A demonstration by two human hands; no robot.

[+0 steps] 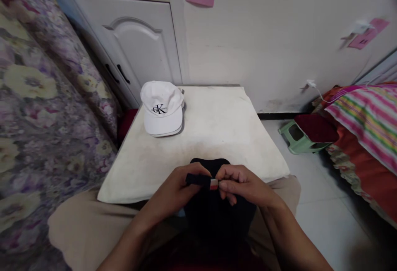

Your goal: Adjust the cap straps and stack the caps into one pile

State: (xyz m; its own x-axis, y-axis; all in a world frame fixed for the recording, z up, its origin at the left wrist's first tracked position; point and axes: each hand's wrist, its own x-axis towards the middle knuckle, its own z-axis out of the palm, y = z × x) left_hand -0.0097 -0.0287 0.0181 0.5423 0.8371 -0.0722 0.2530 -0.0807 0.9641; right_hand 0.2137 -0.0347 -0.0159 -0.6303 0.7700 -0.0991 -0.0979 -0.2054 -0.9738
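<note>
A dark cap point(221, 217) rests against my lap at the near edge of the table, its far part lying over the tabletop. Its dark strap point(197, 179) runs to a small metal buckle point(214, 184) that shows silver and red. My left hand point(187, 184) is closed on the strap, thumb below it. At the buckle's right side, my right hand point(240, 183) pinches with thumb and forefinger, the other fingers curled. Exactly what part lies between those fingertips is hidden. A white cap point(163, 107) with black "CK" letters sits farther off at the table's left.
The white-covered table point(217, 118) stands against the wall. A floral curtain point(56, 118) hangs on the left, beside a white cabinet point(139, 43). To the right are a green stool point(294, 136) with a dark red top and a bed with striped bedding point(369, 116).
</note>
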